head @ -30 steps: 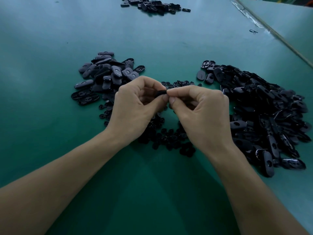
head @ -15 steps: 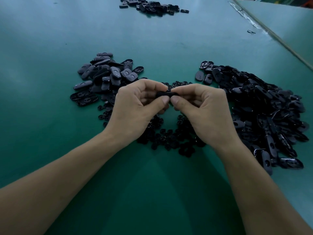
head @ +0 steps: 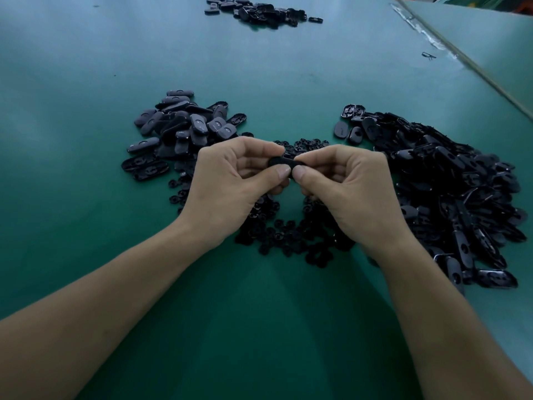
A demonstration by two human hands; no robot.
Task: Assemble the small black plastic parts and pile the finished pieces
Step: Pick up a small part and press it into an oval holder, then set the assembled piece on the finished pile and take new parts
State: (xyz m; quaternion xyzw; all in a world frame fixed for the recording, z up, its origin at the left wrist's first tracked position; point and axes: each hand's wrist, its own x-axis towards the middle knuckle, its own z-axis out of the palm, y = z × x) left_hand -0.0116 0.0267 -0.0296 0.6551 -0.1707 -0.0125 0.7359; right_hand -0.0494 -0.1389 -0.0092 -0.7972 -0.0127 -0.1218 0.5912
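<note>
While both hands meet over the middle of the table, the left hand pinches 1 end of a black oval piece between thumb and forefinger, its other fingers curled under. The right hand pinches the opposite end the same way, and the 2 thumb tips nearly touch. The piece is held roughly level, clear of the table, above a heap of small round inserts. The fingers cover its underside, so I cannot tell whether an insert is seated.

Judgement: the step in hand is pressing 2 parts together. Square them first, press evenly with both thumbs, feel for the snap, and avoid twisting the thin shell.

Outward:
- Left of the hands is a pile of closed ovals, likely the finished ones and near enough for a short drop.
- To the right is a larger, looser pile of open shells.
- Far across the green table lies a 3rd small pile.
</note>
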